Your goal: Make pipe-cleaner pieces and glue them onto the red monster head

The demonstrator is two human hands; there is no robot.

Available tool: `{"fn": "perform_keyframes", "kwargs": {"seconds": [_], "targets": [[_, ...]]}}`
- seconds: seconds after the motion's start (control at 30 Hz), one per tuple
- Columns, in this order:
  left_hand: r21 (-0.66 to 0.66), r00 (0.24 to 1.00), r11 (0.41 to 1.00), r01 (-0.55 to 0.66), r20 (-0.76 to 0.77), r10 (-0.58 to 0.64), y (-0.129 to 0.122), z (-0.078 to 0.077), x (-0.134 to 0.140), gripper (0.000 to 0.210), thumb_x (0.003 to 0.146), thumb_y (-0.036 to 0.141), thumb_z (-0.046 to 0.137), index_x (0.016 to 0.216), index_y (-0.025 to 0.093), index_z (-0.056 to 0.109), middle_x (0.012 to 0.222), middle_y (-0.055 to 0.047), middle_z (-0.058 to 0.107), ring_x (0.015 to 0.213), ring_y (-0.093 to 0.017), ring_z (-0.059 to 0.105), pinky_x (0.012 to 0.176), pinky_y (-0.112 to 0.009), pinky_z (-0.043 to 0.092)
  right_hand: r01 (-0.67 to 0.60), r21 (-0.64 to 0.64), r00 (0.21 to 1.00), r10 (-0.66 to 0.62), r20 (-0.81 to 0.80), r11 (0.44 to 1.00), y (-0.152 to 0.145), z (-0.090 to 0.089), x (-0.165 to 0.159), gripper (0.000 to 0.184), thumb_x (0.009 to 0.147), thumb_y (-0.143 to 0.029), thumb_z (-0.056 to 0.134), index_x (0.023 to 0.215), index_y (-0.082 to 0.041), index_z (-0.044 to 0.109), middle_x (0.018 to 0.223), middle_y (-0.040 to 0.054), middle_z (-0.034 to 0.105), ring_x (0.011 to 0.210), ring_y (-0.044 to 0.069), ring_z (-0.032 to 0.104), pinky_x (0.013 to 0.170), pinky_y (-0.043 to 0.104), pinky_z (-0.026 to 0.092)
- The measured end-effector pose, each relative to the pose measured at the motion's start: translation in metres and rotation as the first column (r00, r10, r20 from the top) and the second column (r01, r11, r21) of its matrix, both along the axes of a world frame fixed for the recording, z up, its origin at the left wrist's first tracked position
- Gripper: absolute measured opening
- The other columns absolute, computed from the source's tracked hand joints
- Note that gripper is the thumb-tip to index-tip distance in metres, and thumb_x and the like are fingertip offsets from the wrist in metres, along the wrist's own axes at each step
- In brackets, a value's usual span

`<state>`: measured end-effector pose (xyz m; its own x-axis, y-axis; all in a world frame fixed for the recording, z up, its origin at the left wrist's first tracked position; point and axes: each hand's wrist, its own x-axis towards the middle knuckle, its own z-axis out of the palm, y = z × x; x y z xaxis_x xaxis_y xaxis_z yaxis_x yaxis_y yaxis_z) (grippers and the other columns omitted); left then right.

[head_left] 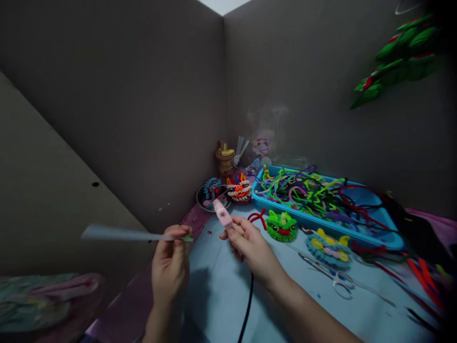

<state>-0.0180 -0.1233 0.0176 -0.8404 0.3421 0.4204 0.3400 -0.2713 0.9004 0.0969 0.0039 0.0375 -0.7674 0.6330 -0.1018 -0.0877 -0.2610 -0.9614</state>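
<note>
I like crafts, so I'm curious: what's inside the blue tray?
The tray holds a tangle of thin strands, among them green, purple, pink, red and black ones, heaped thickest toward the left. Whatever lies beneath that heap is covered.

1. The translucent strip (121, 233) blurs toward its left end; the left hand (171, 262) covers part of it.
2. The right hand (250, 243) hides the lower end of the pink tool (223, 214).
3. The black cord (247, 309) disappears under the right hand and off the bottom edge.
4. Tangled strands (303, 189) cover much of the floor of the blue tray (321, 222).
5. The green hanging ornament (400, 57) blurs into the dark upper-right corner.
</note>
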Motion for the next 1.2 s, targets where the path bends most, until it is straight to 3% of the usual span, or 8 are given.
{"fn": "perform_keyframes", "kwargs": {"seconds": [0.1, 0.3, 0.4, 0.5, 0.63, 0.8, 1.03, 1.2], "targets": [[0.052, 0.991, 0.998, 0.032, -0.128, -0.025, 0.003, 0.011, 0.014, 0.012, 0.079, 0.032, 0.064, 0.075, 0.021, 0.06, 0.088, -0.002, 0.058, 0.102, -0.022, 0.058, 0.093, -0.039, 0.046, 0.0, 0.005, 1.0, 0.0, -0.001, 1.0, -0.001, 0.0, 0.0, 0.053, 0.072, -0.054, 0.06, 0.106, -0.015, 0.05, 0.076, 0.0032, 0.062, 0.048, 0.008, 0.041, 0.04, 0.02, 0.027], [0.116, 0.977, 0.993, 0.003, -0.21, 0.021, 0.007, 0.022, 0.031, 0.003, 0.086, 0.021, 0.053, 0.083, 0.021, 0.054, 0.08, 0.001, 0.053, 0.074, -0.014, 0.059, 0.076, -0.034, 0.051, 0.018, 0.063, 1.0, -0.019, 0.022, 0.998, -0.004, -0.005, 0.0, 0.05, 0.073, -0.051, 0.061, 0.109, -0.016, 0.051, 0.076, 0.0028, 0.062, 0.052, 0.01, 0.044, 0.044, 0.022, 0.028], [-0.038, 0.926, 0.993, -0.114, -0.366, 0.093, 0.008, 0.023, 0.028, 0.003, 0.083, 0.021, 0.057, 0.081, 0.02, 0.056, 0.076, 0.001, 0.052, 0.069, -0.012, 0.053, 0.066, -0.026, 0.047, 0.007, 0.112, 1.0, -0.008, 0.012, 0.994, -0.005, -0.008, -0.001, 0.049, 0.075, -0.049, 0.059, 0.11, -0.016, 0.05, 0.076, 0.0026, 0.061, 0.06, 0.013, 0.05, 0.05, 0.023, 0.033], [-0.194, 0.822, 0.948, -0.252, -0.56, 0.104, 0.01, 0.026, 0.024, 0.003, 0.077, 0.017, 0.066, 0.078, 0.019, 0.064, 0.072, 0.001, 0.054, 0.064, -0.01, 0.051, 0.057, -0.021, 0.042, 0.006, 0.181, 0.999, -0.013, 0.039, 0.983, -0.007, -0.008, -0.001, 0.046, 0.077, -0.046, 0.057, 0.111, -0.015, 0.05, 0.078, 0.0037, 0.062, 0.065, 0.016, 0.055, 0.054, 0.024, 0.037], [-0.201, 0.776, 0.932, -0.303, -0.62, 0.118, 0.016, 0.031, 0.025, 0.014, 0.075, 0.015, 0.069, 0.088, 0.02, 0.069, 0.07, 0.003, 0.054, 0.057, -0.008, 0.051, 0.051, -0.019, 0.041, 0.054, 0.313, 0.989, -0.095, 0.115, 0.948, -0.01, -0.007, 0.0, 0.043, 0.078, -0.037, 0.056, 0.115, -0.015, 0.051, 0.089, 0.0079, 0.066, 0.074, 0.021, 0.061, 0.065, 0.031, 0.045], [-0.185, 0.762, 0.936, -0.3, -0.636, 0.119, 0.019, 0.03, 0.024, 0.017, 0.074, 0.013, 0.069, 0.089, 0.021, 0.069, 0.072, 0.003, 0.057, 0.059, -0.007, 0.054, 0.054, -0.019, 0.042, 0.135, 0.508, 0.958, -0.242, 0.151, 0.851, -0.013, -0.007, 0.003, 0.044, 0.076, -0.028, 0.057, 0.118, -0.018, 0.052, 0.107, 0.0108, 0.066, 0.097, 0.027, 0.061, 0.081, 0.039, 0.047], [-0.212, 0.799, 0.923, -0.321, -0.584, 0.144, 0.019, 0.026, 0.022, 0.009, 0.075, 0.017, 0.07, 0.083, 0.02, 0.07, 0.071, 0.003, 0.058, 0.06, -0.008, 0.055, 0.056, -0.019, 0.042, 0.154, 0.739, 0.944, -0.318, 0.086, 0.656, -0.015, -0.012, 0.006, 0.044, 0.081, -0.023, 0.054, 0.123, -0.018, 0.048, 0.113, 0.011, 0.065, 0.097, 0.026, 0.063, 0.08, 0.039, 0.049], [-0.233, 0.838, 0.926, -0.296, -0.529, 0.135, 0.022, 0.026, 0.025, 0.002, 0.079, 0.019, 0.064, 0.079, 0.018, 0.066, 0.07, 0.003, 0.057, 0.062, -0.009, 0.054, 0.058, -0.02, 0.041, 0.175, 0.831, 0.936, -0.35, 0.025, 0.528, -0.017, -0.017, 0.007, 0.044, 0.084, -0.023, 0.052, 0.127, -0.015, 0.044, 0.114, 0.0136, 0.064, 0.097, 0.027, 0.063, 0.081, 0.038, 0.05]]}}
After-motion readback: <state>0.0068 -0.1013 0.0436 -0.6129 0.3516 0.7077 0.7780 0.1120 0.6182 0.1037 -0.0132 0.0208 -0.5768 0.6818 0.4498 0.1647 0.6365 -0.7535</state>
